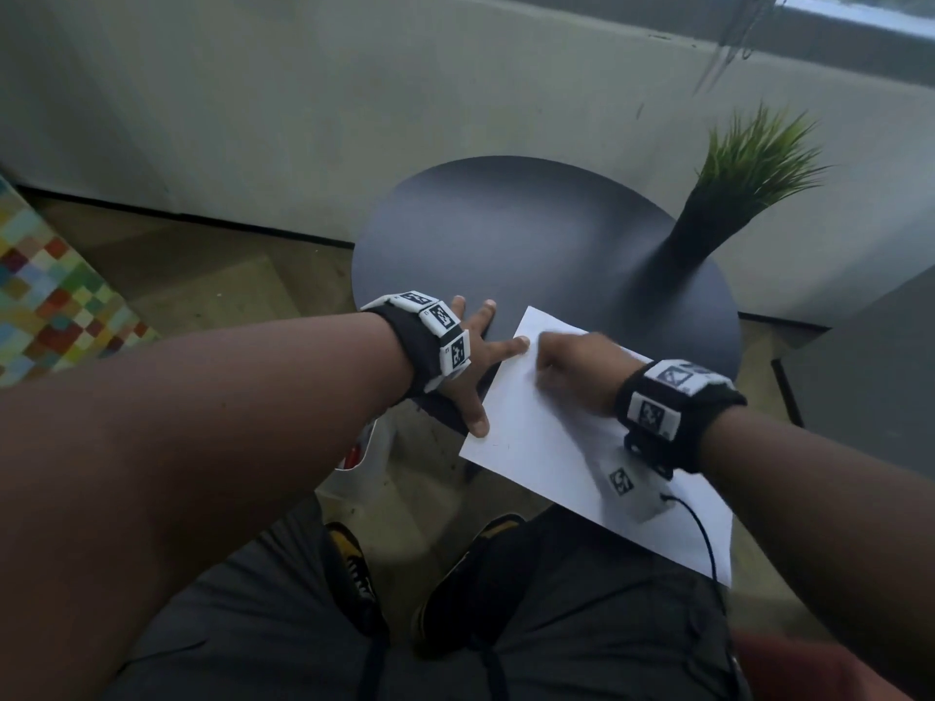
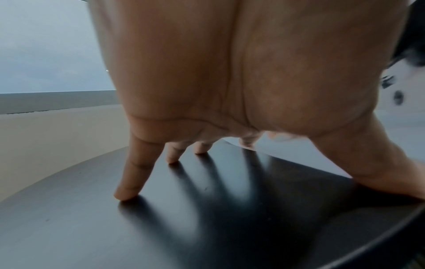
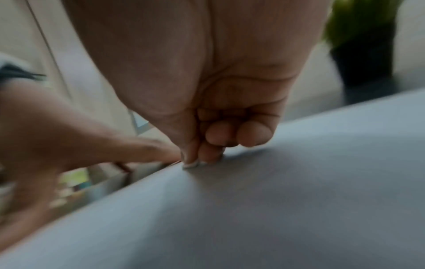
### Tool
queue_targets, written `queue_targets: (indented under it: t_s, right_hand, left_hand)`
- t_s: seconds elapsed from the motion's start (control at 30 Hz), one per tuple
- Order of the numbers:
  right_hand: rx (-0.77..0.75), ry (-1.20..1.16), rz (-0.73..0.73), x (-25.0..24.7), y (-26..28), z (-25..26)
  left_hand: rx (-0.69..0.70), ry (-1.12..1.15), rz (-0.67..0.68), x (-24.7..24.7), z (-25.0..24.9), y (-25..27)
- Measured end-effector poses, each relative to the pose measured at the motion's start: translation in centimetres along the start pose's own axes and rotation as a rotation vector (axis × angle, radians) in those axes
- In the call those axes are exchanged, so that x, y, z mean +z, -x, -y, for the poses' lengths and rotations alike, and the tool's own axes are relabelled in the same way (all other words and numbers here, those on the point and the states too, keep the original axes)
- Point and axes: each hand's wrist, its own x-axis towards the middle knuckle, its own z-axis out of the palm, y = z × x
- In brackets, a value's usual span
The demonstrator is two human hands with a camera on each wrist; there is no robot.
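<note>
A white sheet of paper (image 1: pixel 546 447) lies on the near right part of a round black table (image 1: pixel 506 235), and its near end hangs over the table's edge. My left hand (image 1: pixel 475 346) is spread open, fingertips (image 2: pixel 126 194) standing on the table top (image 2: pixel 161 227). Its forefinger and thumb touch the sheet's left edge. My right hand (image 1: pixel 571 371) rests curled on the paper (image 3: pixel 276 200). Its thumb and forefinger tips (image 3: pixel 190 162) pinch the sheet's left edge, right beside the left hand's forefinger (image 3: pixel 138 149). The right hand is blurred in the head view.
A black vase (image 1: pixel 678 245) with green grass (image 1: pixel 754 159) stands at the table's far right. A checkered rug (image 1: pixel 45 296) lies on the floor to the left, a grey wall rises behind, and grey furniture (image 1: pixel 870 356) stands to the right. My knees and shoes (image 1: pixel 349 559) are below the table.
</note>
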Motion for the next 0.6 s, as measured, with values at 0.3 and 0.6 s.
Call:
queue_targets:
  t_s: [0.3,0.6]
  right_hand:
    - [-0.090,0.007,0.091,-0.4,1.0,-0.1]
    - [0.111,-0.107,0.035,-0.4,-0.3,-2.3]
  left_hand:
    - [0.000,-0.033,0.016,-0.1,0.0,-0.3]
    - [-0.061,0.127,-0.020,0.0,-1.2,-0.3]
